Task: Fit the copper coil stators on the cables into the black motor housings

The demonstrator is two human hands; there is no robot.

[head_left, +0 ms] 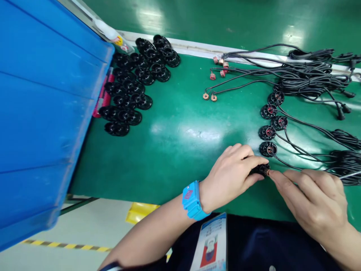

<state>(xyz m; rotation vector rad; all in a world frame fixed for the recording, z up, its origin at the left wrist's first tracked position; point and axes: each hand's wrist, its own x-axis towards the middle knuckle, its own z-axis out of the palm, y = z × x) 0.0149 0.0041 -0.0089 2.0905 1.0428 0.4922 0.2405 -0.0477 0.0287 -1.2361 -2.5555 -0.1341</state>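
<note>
My left hand [231, 173], with a blue wrist strap [192, 200], is closed around a black round housing [258, 170] near the front edge of the green table [180, 135]. My right hand [313, 199] pinches a small copper coil [266, 172] at the housing's open end, fingers pressed together. A black cable [348, 175] runs off to the right from under that hand. Just beyond my hands lies a row of finished black housings with coils and cables [267, 131].
A big blue crate [42, 113] fills the left side. A pile of empty black housings [135, 82] lies beside it. Loose cables with copper coils [210, 96] and bundled black cables [310, 75] cover the back right. A badge [211, 244] hangs below.
</note>
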